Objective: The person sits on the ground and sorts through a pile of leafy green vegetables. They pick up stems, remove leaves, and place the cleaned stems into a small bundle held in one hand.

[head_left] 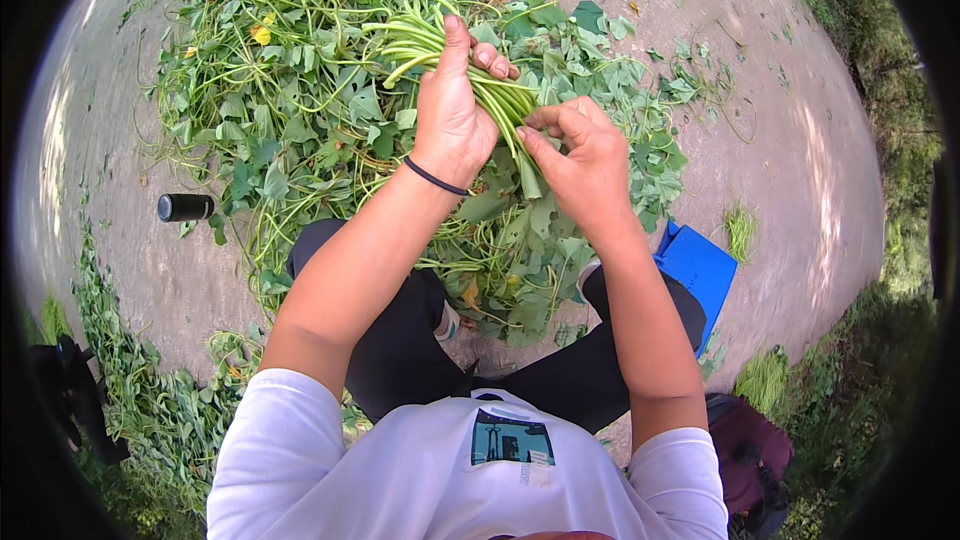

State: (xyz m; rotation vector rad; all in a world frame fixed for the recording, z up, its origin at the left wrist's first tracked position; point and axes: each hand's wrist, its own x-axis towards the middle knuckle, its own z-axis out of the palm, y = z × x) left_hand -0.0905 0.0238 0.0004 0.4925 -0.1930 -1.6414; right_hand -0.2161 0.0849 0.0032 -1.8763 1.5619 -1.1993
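My left hand (pixel 459 101), with a dark band at its wrist, is closed around a bundle of green leaf stems (pixel 499 94). The stems fan out beyond the thumb at the upper left, and their other ends point down to the right. My right hand (pixel 581 154) is at that lower end, thumb and forefinger close together against the stems; whether they pinch one cannot be told. Under both hands lies a large heap of leafy green vines (pixel 322 112) with long stalks and a few yellow leaves.
A black cylindrical container (pixel 186 208) lies on the concrete at the left. By my right knee is a blue bag (pixel 701 270), with a small stem bundle (pixel 741 231) beyond it. A maroon bag (pixel 750 450) and another green bundle (pixel 763 379) are at the lower right.
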